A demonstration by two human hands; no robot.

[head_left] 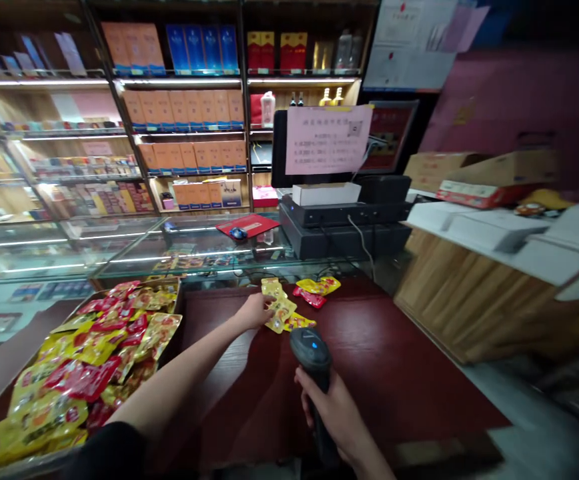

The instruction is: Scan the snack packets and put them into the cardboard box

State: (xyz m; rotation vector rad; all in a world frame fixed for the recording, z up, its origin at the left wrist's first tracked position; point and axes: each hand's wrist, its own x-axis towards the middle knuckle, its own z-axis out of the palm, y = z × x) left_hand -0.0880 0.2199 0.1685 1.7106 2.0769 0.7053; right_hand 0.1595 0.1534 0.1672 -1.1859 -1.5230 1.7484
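Note:
My right hand (330, 408) is wrapped round the handle of a dark barcode scanner (312, 350), whose head shows a small blue light. My left hand (255, 312) reaches over the reddish-brown counter (209, 387), with its fingers closed on the edge of a pale yellow snack packet (280, 308). Just beyond the scanner head lies another yellow packet (301, 323), partly covered by the held one. Farther back a red packet (310, 297) lies against a yellow packet (323, 285). An open box (177, 293) full of red and yellow snack packets stands to the left of my left arm.
Behind the counter is a glass display case (134, 267) with a red folder (254, 225) on top. A monitor with a pink paper sign (327, 141) stands above a dark cash drawer (344, 237). Lit shelves of boxed goods (184, 110) line the back. White boxes (494, 223) sit right.

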